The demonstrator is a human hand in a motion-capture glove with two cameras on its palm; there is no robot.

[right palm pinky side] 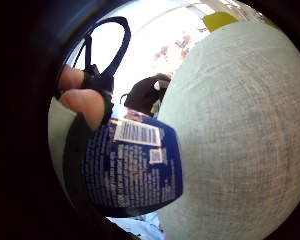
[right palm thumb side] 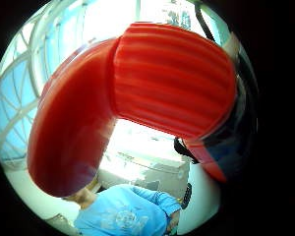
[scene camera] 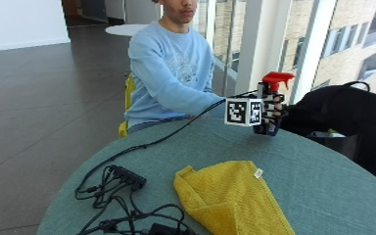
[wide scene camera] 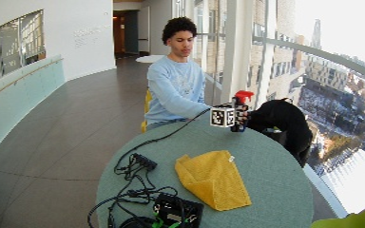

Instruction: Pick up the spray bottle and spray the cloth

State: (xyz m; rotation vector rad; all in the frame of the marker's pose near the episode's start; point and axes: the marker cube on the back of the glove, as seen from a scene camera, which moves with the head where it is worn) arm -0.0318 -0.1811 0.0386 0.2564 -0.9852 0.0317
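Yellow and fuzzy, the cloth (scene camera: pixel 230 200) lies folded on the round table (scene camera: pixel 325 181), in the lower middle of the outside view. It has soft folds and a tiny white tag at one corner. The table top is grey-green and looks like woven fabric.

The bottle (scene camera: pixel 270 95) has a shiny red plastic top with ridges. Its body is dark blue with small white writing and a barcode. The right hand (scene camera: pixel 270 113) in the black glove has its fingers curled round the bottle. It holds the bottle upright, lifted a little above the table, right of the middle in the outside view. The red top sticks out above the hand. The bottle is well apart from the cloth, toward the far side of the table.

In the thumb side palm view the red top fills most of the picture, so it is close to the palm.

Black cables (scene camera: pixel 119 196) lie in a messy bunch at the lower left. A black bag (scene camera: pixel 344 117) sits at the right edge, just beside the hand.
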